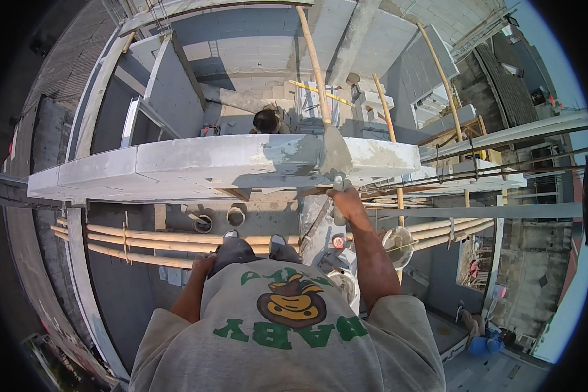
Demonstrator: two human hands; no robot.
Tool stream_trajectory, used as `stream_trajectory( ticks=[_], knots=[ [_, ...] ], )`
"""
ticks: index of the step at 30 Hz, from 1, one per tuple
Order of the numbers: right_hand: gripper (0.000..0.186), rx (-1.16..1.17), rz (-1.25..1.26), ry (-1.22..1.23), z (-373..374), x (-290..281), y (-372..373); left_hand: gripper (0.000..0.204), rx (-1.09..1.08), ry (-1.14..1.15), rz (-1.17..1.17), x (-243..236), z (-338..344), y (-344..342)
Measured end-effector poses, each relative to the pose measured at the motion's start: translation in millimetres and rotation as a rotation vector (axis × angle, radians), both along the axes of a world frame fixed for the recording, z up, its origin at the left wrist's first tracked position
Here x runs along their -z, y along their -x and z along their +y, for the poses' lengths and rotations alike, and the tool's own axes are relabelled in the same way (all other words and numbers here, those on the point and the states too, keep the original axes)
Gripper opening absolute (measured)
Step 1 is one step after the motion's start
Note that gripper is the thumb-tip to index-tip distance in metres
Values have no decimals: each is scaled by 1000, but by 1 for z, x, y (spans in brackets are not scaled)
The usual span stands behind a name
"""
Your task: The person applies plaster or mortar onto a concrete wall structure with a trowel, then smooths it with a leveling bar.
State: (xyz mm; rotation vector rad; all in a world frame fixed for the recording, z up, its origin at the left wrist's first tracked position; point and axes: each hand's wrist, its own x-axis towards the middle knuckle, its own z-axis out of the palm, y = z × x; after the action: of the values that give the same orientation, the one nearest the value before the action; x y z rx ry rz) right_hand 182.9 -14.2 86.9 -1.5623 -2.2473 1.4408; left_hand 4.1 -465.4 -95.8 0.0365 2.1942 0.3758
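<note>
Trowel (336,151) is up at the block wall (196,163), blade flat against the wall's near side and top edge, right of the wall's middle. Blade is grey, broad, wedge-shaped, dull with what looks like mortar; narrow neck down to the grip. Right hand (349,201) is clamped on the handle, fingers wrapped. Left hand (204,264) is well apart from it, low by the left thigh; can't tell if it's curled or holding anything. Wall blocks are pale, with darker grey smears and a shadow around the blade. Hard to read: most of the handle is behind the fingers, and the blade edge blends into the grey smear, so exact contact is unclear. A bamboo pole (315,72) runs down to the blade's upper end in view. Outer surroundings are bent and cut off by the dark fisheye rim.
</note>
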Motion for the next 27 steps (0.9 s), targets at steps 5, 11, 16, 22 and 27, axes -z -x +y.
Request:
stream_trajectory(
  ticks=[5,11,16,22,27],
  knots=[
    [50,0,-58,53,-10,-16,15,47,-59,-228,-7,0,7,44],
    [46,6,-9,165,-29,-18,29,43,-25,-322,162,-12,2,96],
    [47,22,-196,-69,-53,-5,42,40,-14,-206,87,9,-34,109],
    [49,-130,-210,13,-94,-26,67,42,443,-142,84,65,-76,123],
    [47,-209,-156,7,-118,-30,74,42,203,-255,45,39,-40,137]
  ],
)
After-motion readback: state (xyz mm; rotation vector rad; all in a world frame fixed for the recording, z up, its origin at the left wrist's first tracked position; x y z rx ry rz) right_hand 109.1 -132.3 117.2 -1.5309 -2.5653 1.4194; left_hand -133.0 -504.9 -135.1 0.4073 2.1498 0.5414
